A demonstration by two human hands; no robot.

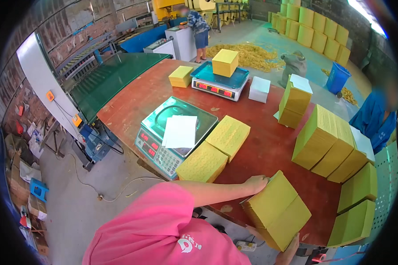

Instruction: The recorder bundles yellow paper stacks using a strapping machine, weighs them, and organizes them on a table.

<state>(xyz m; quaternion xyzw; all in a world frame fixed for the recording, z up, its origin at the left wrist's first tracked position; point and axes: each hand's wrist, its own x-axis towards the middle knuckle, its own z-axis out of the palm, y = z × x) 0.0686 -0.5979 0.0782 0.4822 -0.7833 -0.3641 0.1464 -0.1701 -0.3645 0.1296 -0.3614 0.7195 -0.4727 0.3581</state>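
Two adjoining blocks of yellow paper (pixel 276 207) sit tilted at the table's near edge, between my two hands. My left hand (pixel 255 184) is closed at their far left end, its fingers partly hidden behind the paper. At the near right end, my right hand (pixel 289 254) grips the lower side, with the thumb and some fingers showing. To the left, two more yellow paper stacks (pixel 214 150) with a wavy pattern on top lie against a digital scale (pixel 157 152). White sheets (pixel 181 131) rest on that scale's tray.
A second scale (pixel 219 88) bears a yellow block (pixel 225 62). Tall yellow stacks (pixel 316 137) line the red table's (pixel 269 145) right side, near a person in blue (pixel 376 119). A green conveyor belt (pixel 115 77) adjoins at left. Another person (pixel 199 28) stands at a far machine.
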